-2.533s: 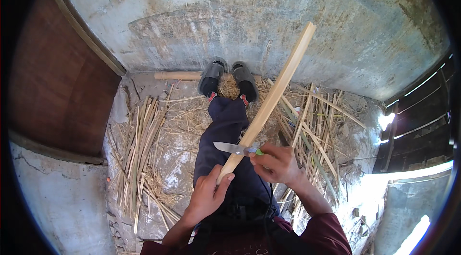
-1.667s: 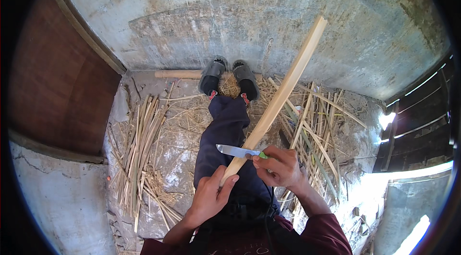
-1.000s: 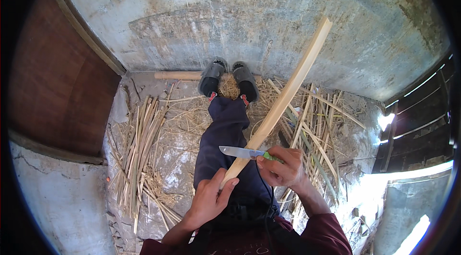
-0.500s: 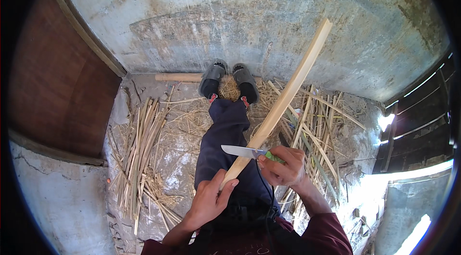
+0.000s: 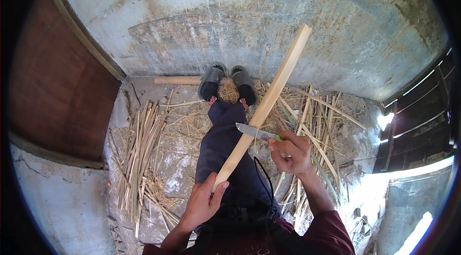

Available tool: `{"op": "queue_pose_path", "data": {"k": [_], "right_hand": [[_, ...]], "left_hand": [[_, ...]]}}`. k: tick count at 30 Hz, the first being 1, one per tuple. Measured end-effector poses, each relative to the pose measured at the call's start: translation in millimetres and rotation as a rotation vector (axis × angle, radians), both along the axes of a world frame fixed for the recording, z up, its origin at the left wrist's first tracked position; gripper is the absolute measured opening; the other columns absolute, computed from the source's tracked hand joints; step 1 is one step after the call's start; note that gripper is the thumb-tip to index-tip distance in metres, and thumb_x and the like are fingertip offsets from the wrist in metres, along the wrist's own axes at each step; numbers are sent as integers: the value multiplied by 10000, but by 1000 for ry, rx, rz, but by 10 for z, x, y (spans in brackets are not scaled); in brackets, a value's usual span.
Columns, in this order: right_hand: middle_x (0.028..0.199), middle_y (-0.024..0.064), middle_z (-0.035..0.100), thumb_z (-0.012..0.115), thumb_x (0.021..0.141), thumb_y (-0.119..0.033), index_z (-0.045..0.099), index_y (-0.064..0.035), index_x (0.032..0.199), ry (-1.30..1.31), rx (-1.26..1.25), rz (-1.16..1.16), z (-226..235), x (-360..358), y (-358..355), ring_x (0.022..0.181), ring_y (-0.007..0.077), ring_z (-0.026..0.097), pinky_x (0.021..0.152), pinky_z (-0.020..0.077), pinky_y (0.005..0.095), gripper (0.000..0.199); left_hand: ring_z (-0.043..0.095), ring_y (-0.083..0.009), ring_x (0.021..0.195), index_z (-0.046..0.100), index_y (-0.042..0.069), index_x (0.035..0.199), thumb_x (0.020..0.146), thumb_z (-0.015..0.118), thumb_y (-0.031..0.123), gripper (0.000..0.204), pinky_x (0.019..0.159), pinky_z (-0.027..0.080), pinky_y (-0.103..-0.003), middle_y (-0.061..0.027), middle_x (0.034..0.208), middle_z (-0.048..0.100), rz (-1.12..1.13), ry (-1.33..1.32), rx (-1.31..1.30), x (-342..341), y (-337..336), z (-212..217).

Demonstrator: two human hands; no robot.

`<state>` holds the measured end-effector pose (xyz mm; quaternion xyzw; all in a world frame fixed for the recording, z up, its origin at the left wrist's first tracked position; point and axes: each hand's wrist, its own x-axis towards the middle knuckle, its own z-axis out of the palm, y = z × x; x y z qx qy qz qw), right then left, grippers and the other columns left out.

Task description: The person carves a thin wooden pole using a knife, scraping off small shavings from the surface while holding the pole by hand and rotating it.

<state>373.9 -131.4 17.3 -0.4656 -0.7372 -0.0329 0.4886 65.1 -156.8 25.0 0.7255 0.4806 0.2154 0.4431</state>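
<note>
A long, pale bamboo strip [image 5: 276,87] slants from my lap up toward the wall, its far end raised at the upper right. Around its near end my left hand [image 5: 204,202] is closed, the thumb lying along it. My right hand [image 5: 292,151] grips the green handle of a knife [image 5: 257,132]. The blade lies across the strip about midway along, its tip pointing left. Most of the handle is hidden by my fingers. Beneath the strip are my legs in dark trousers [image 5: 218,139].
Bundles of thin bamboo strips lie on the floor, one at the left [image 5: 139,154] and another at the right [image 5: 319,135]. Fine shavings [image 5: 187,130] are scattered between. A bamboo pole [image 5: 177,80] rests at the wall's foot [image 5: 192,29], by my shoes. A black cord [image 5: 269,185] hangs near my lap.
The knife in my right hand has moved farther up the strip, away from me. The strip's far end has swung left and slightly down, and my left hand has shifted a little left.
</note>
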Motion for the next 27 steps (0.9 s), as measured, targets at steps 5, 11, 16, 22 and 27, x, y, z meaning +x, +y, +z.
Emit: {"op": "queue_pose_path", "data": {"k": [5,11,16,22,27], "right_hand": [[771,51,634,817,772,13,783,-86,1012,7,-13,46,32,28,-1,519,193,592,452,444,338,262],[764,100,673,815,770,59,724,-63,894,29,-9,62,81,35,15,501,187,592,443,421,315,196],[765,80,653,820,773,39,751,-76,944,29,9,56,30,55,-16,506,188,588,443,424,331,217],[761,56,633,824,765,18,777,-92,960,-5,29,46,31,77,-47,507,185,589,439,433,347,229],[763,49,636,828,776,9,768,-109,927,-24,20,78,35,-24,-88,494,190,582,433,437,351,201]], "left_hand": [[674,-213,532,620,-5,1095,1141,639,267,277,520,508,-340,-91,638,630,5,3,-17,2,-4,42],[667,-208,529,621,-7,1089,1139,642,272,284,513,503,-334,-86,638,631,-1,5,21,-2,-6,28],[652,-430,539,594,-3,1096,1125,666,263,277,509,475,-460,-210,624,590,17,-63,-40,43,-30,54],[648,-431,536,585,-2,1096,1131,658,274,287,505,465,-463,-212,621,594,-2,-68,-14,51,-38,54],[640,-434,527,567,2,1076,1133,650,267,283,496,446,-477,-214,600,578,-40,-28,-2,93,-11,98]]}}
